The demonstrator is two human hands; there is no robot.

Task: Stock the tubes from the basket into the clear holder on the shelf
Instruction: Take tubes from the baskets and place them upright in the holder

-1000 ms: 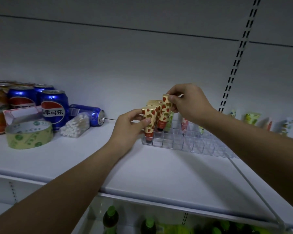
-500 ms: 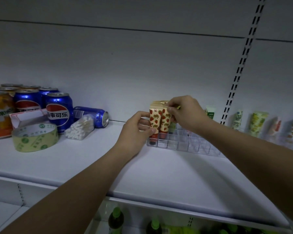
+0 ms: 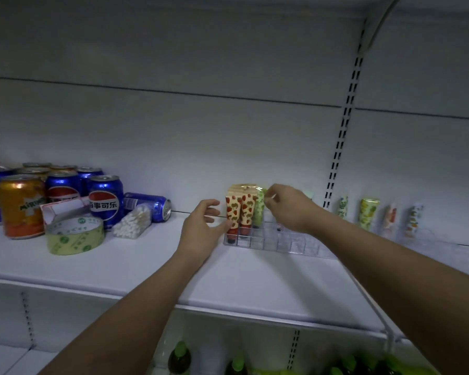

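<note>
I see both forearms reaching up to the clear holder [image 3: 276, 240] on the shelf [image 3: 152, 263]. My left hand [image 3: 201, 228] sits just left of it, fingers loosely spread, thumb touching a strawberry tube [image 3: 233, 212] standing in its left end. My right hand [image 3: 289, 208] hovers above the holder, fingertips seemingly pinching the green tube [image 3: 259, 209].

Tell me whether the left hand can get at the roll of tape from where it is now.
Probably yes. The left hand hovers by the strawberry tubes, gripping nothing, and bare shelf lies between it and the roll of tape. The cotton swabs sit behind that path, not across it.
</note>
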